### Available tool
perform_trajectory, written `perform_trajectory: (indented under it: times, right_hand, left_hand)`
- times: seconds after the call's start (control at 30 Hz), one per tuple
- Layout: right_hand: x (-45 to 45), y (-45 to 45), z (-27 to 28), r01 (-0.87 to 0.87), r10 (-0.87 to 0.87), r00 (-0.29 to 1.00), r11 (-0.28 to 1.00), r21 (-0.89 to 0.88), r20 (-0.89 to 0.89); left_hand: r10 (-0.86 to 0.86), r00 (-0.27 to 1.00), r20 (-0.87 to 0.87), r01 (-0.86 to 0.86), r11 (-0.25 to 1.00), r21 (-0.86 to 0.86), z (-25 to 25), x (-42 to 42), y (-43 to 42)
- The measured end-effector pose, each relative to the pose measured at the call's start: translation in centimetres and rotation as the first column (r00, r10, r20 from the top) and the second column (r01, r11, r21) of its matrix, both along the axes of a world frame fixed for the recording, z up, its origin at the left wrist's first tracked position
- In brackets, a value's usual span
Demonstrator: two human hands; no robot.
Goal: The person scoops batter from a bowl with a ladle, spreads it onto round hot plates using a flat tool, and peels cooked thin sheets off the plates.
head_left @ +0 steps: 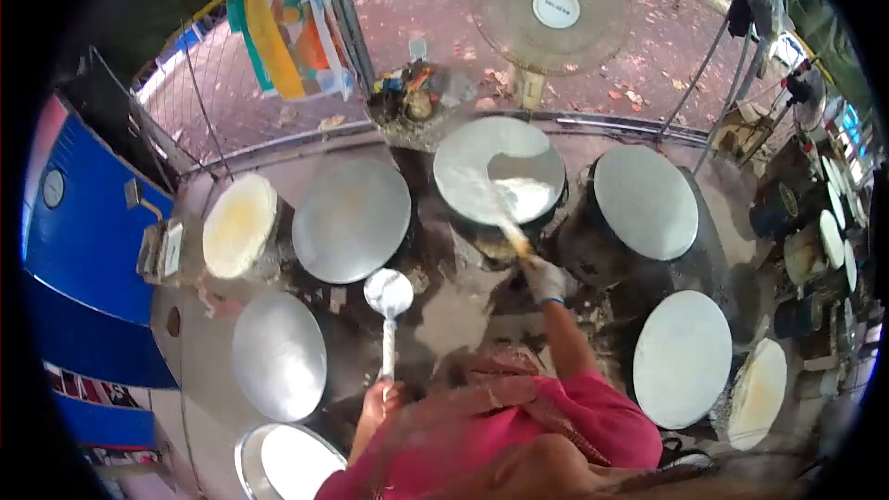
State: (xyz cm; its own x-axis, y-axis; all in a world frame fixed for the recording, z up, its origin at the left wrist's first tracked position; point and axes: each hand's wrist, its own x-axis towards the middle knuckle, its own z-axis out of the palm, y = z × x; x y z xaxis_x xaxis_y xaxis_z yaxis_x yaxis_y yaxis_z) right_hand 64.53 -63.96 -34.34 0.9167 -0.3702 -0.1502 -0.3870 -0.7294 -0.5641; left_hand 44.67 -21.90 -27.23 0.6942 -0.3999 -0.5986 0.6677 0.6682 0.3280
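Note:
My left hand (381,400) is closed around the pale handle of a ladle (389,294). The ladle's round bowl looks white and shiny; whether batter fills it I cannot tell. My gloved right hand (544,280) grips the handle of a spreader (515,235) that reaches over the middle round griddle (449,167). White batter covers much of that griddle, with a grey patch bare at its right. The spreader's far end blurs into the white layer. At the lower left, a metal basin (246,463) contains white batter.
Round griddles surround me, including a grey one (352,222), a shiny one (280,356) and white-covered ones at right (645,202) (682,359). Stacks of thin flatbread stand at far left (239,227) and lower right (757,395). A fan (556,7) stands behind the middle griddle.

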Motion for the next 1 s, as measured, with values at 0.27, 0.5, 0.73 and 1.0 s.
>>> perform_trajectory:
  times: [0.27, 0.5, 0.73, 1.0]
  right_hand:
    - [3.1, -0.6, 0.9, -0.148, 0.184, 0.977, 0.950, -0.275, 0.110]
    - [6.8, -8.0, 3.7, 0.184, -0.190, 0.967, 0.982, 0.051, 0.172]
    - [0.4, -9.4, -2.9, 0.016, -0.003, 0.989, 0.996, -0.093, 0.145]
    - [15.8, -13.8, 2.2, -0.116, 0.058, 0.911, 0.986, 0.119, 0.408]
  left_hand:
    - [-0.161, 0.958, -0.239, 0.048, 0.908, -0.417, 1.4, 3.8, -3.8]
    - [-0.159, 0.938, -0.308, 0.262, 0.906, 0.333, -2.4, 5.8, -4.4]
    - [-0.382, 0.917, -0.119, 0.382, 0.924, -0.026, -5.3, 8.4, -6.8]
    - [-0.273, 0.960, 0.068, 0.261, 0.955, 0.143, -3.8, 6.2, -6.8]
